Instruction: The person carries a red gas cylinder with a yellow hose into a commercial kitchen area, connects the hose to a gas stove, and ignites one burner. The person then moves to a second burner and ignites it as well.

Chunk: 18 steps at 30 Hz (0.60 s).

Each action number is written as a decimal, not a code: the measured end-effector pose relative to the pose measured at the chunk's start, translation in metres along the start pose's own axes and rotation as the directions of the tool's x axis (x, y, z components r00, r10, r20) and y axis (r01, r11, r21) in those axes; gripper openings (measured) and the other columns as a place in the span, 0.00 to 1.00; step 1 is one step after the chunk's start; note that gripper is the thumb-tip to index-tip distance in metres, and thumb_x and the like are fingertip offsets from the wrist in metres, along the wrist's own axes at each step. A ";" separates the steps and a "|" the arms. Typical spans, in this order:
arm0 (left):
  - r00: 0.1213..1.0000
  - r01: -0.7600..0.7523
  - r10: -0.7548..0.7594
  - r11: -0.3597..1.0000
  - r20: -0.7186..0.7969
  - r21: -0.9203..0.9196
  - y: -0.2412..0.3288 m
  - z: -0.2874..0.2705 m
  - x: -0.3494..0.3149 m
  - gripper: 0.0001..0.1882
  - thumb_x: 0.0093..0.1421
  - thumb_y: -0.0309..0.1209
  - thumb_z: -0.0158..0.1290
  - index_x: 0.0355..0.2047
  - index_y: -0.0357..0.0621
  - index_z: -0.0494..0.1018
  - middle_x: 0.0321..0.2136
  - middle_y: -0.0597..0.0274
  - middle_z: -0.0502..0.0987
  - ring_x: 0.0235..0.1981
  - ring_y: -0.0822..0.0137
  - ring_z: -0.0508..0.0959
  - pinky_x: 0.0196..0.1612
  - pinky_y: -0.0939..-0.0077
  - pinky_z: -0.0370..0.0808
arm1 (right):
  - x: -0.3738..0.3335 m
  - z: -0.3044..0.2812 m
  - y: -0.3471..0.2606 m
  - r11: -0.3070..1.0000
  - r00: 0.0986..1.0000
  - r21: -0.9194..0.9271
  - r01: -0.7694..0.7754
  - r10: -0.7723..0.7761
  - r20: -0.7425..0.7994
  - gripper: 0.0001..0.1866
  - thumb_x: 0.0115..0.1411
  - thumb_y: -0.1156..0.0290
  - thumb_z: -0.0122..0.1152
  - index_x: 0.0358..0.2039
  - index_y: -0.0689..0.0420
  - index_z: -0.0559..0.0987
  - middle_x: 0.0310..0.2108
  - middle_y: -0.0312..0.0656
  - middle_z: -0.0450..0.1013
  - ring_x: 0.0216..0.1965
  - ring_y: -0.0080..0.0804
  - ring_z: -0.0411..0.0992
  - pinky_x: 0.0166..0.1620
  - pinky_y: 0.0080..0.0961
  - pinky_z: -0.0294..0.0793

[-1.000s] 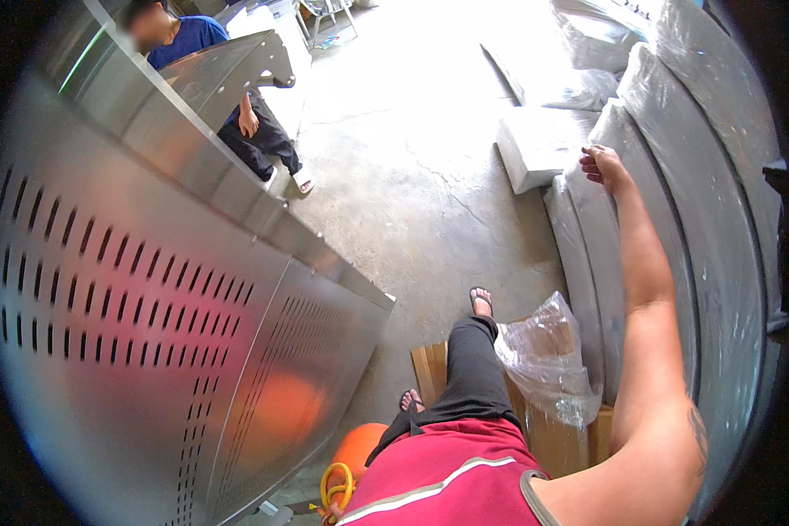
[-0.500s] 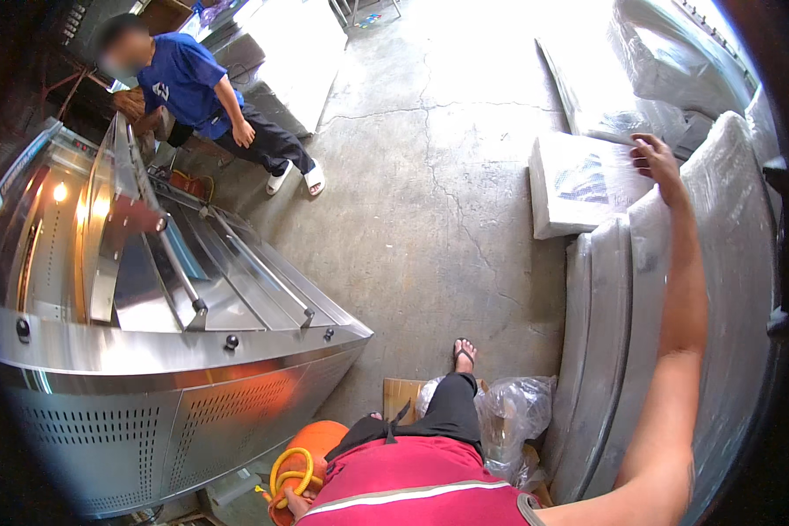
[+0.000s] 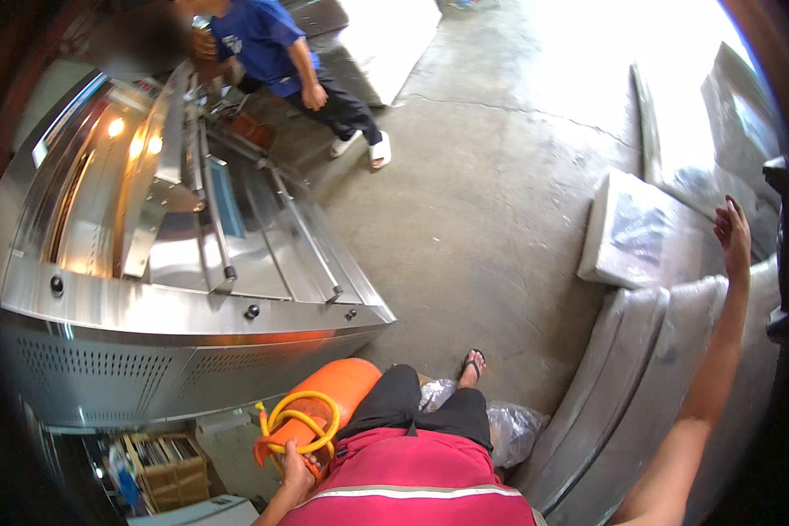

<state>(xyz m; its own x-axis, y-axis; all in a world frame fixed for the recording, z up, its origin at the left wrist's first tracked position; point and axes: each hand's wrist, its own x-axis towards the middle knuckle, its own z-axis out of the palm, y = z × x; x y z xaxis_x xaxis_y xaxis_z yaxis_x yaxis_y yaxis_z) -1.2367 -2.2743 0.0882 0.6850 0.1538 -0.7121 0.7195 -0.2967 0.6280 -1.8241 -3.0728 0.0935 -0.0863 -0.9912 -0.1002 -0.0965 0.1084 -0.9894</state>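
An orange gas cylinder hangs tilted at my left side, its top toward me. My left hand is closed on its top collar. A coiled yellow hose loops over that end, right beside the fingers. My right arm is stretched out to the right, and my right hand is open and holds nothing. Under that arm stand tall grey slabs in clear plastic wrap. The hand is nearest to a low white wrapped block and the slab tops; whether it touches them I cannot tell.
A large stainless steel appliance with lit lamps and knobs fills the left. Behind it stands a person in a blue shirt. Loose clear plastic lies by my foot on the concrete floor. A cardboard box sits at lower left.
My view has swung left, so most things sit further right. The gas cylinder has come up and more of it shows, with my left hand on it. My right hand stays open.
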 end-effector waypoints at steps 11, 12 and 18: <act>0.997 0.069 -0.068 0.996 0.024 -0.050 -0.002 0.064 0.010 0.13 0.65 0.44 0.46 0.33 0.48 0.65 0.15 0.65 0.65 0.15 0.66 0.69 0.19 0.63 0.68 | 0.124 0.057 -0.053 0.991 0.950 0.109 0.077 -0.106 0.292 0.25 0.70 0.53 0.50 0.65 0.47 0.68 0.45 0.29 0.71 0.39 0.14 0.67 0.46 0.15 0.69; 0.993 0.114 -0.114 0.990 0.012 -0.081 0.000 0.070 0.013 0.13 0.65 0.44 0.45 0.33 0.48 0.65 0.15 0.65 0.65 0.15 0.66 0.69 0.19 0.63 0.68 | 0.138 0.065 -0.058 0.996 0.946 0.048 0.081 -0.092 0.309 0.25 0.70 0.53 0.50 0.65 0.47 0.68 0.46 0.29 0.71 0.40 0.14 0.67 0.47 0.15 0.69; 0.979 0.196 -0.204 0.955 -0.013 -0.224 -0.010 0.110 0.037 0.14 0.63 0.45 0.46 0.30 0.49 0.64 0.14 0.67 0.64 0.16 0.67 0.67 0.21 0.66 0.67 | 0.226 0.112 -0.059 0.973 0.943 0.230 0.023 -0.098 0.318 0.25 0.72 0.57 0.47 0.66 0.48 0.66 0.46 0.31 0.70 0.37 0.15 0.66 0.44 0.15 0.71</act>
<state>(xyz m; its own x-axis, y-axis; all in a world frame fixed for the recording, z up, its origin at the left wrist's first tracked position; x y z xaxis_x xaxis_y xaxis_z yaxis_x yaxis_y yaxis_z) -1.2313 -2.3690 0.0207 0.5250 0.2236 -0.8212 0.8470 -0.0424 0.5299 -1.7270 -3.3121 0.1171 0.2438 -0.9693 -0.0313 0.1324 0.0653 -0.9890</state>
